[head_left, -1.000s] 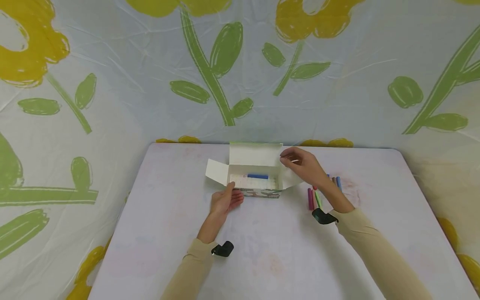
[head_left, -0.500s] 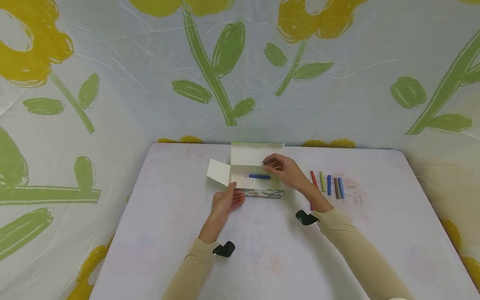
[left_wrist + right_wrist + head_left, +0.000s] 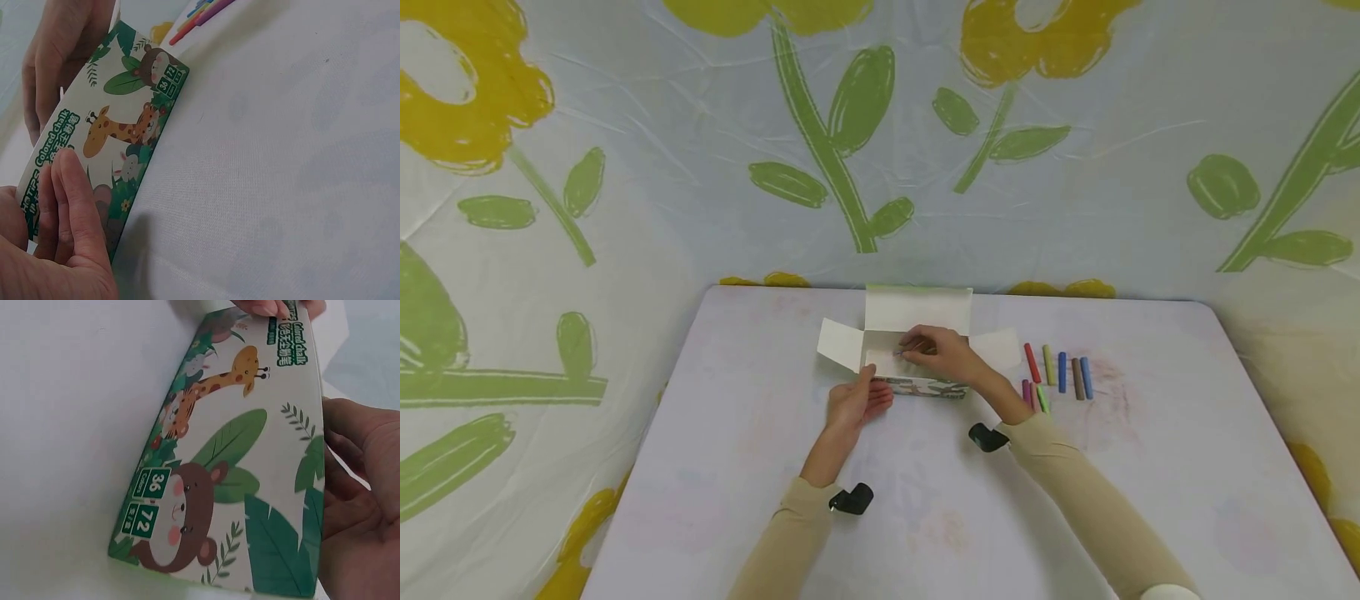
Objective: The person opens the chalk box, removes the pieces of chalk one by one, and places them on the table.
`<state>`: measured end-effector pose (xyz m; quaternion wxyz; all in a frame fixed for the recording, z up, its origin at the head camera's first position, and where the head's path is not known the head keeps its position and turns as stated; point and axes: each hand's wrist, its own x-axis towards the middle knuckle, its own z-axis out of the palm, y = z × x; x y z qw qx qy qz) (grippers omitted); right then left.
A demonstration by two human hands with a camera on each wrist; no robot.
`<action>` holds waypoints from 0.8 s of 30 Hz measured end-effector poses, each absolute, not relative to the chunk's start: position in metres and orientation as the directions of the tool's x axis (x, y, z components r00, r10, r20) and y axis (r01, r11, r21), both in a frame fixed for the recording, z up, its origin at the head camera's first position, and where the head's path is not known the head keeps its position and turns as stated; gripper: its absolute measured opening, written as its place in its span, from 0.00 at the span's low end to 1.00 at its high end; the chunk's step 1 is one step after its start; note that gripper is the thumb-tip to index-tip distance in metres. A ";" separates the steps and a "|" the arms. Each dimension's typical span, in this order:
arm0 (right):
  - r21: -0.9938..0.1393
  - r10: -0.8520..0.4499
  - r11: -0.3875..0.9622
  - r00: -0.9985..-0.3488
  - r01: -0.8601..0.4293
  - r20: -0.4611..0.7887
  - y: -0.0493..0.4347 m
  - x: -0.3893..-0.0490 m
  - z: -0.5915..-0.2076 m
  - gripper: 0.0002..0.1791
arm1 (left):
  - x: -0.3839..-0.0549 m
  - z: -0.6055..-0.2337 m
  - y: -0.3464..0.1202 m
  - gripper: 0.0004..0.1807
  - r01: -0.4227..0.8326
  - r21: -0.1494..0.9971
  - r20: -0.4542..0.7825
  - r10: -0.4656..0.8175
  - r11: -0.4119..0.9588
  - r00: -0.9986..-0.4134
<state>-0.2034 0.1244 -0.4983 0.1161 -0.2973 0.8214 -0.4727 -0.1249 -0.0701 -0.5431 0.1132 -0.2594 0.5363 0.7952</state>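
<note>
A cardboard box of colored chalk (image 3: 925,388), printed with jungle animals, stands with its lid and side flaps spread. My left hand (image 3: 848,406) holds its near left wall, thumb over the rim and fingers along the printed front (image 3: 119,125). My right hand (image 3: 951,356) reaches over the near right part into the box with bent fingers. The fingertips are inside, where a blue chalk stick lay earlier; that stick is now hidden. Behind the box wall in the right wrist view, the right hand (image 3: 369,487) shows only in part, so whether it pinches anything cannot be seen.
Right of the box, several chalk sticks lie on the white table (image 3: 925,533) in two rows, among them a red stick (image 3: 1032,363), a brown stick (image 3: 1078,379) and a green stick (image 3: 1043,399). A flowered cloth (image 3: 700,167) hangs behind the table.
The right hand has moved left from beside the box's right flap and down into the box, covering the blue chalk stick. The left hand keeps its hold on the box.
</note>
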 end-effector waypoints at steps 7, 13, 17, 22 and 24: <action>-0.798 -0.673 0.432 -0.739 -0.421 0.026 0.115 -0.206 -0.507 0.11 | -0.125 -0.543 -0.070 0.25 -0.449 0.799 -0.525 -0.098 -0.401 -0.845; -0.712 -0.708 0.555 -0.694 -0.431 -0.131 0.110 -0.212 -0.509 0.12 | -0.125 -0.544 -0.070 0.24 -0.449 0.801 -0.522 -0.094 -0.397 -0.848; -0.711 -0.750 0.554 -0.630 -0.433 -0.200 0.105 -0.217 -0.504 0.12 | -0.124 -0.543 -0.070 0.24 -0.450 0.803 -0.524 -0.102 -0.391 -0.846; -0.722 -0.788 0.544 -0.556 -0.428 -0.264 0.100 -0.221 -0.498 0.12 | -0.124 -0.541 -0.070 0.24 -0.447 0.804 -0.522 -0.107 -0.392 -0.846; -0.723 -0.793 0.547 -0.538 -0.422 -0.286 0.099 -0.222 -0.497 0.12 | -0.124 -0.542 -0.070 0.24 -0.445 0.805 -0.520 -0.105 -0.393 -0.848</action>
